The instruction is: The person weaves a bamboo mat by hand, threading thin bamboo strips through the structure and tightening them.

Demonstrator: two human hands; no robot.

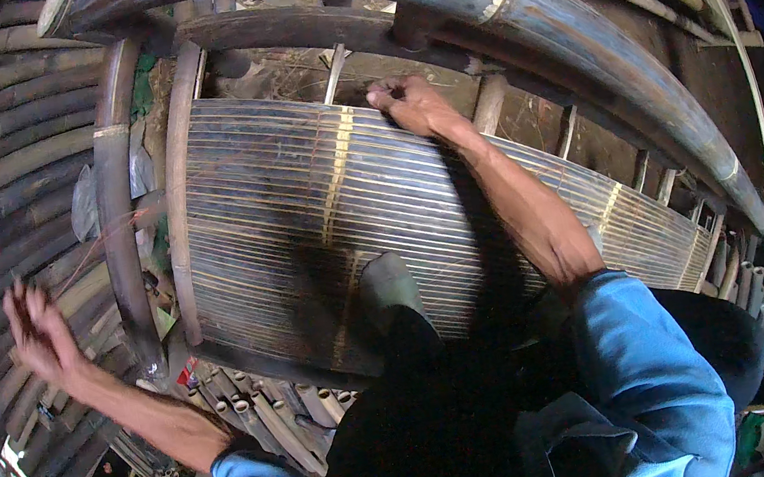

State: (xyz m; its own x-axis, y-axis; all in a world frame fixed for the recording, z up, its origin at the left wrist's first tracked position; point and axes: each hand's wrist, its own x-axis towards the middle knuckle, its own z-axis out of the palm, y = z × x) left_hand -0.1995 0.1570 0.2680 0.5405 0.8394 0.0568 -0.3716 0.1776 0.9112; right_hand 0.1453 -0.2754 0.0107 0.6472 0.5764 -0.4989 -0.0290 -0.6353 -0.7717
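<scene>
Two bare hands, both fingers-curled: the left hand point(46, 338), half open and blurred, is at the end of a thin reddish strand point(83, 255), the right hand point(417, 107) has thumb and finger drawn close together, and I can't tell whether either actually grips anything. Best handling, I'd judge: strand taut and clear of the pole point(117, 199), right hand steady at the edge, boot point(389, 282) planted on the slats. Slatted bamboo panel point(402, 176) lies under the right hand at its far edge, well apart from the left hand, which is out past the pole.
</scene>
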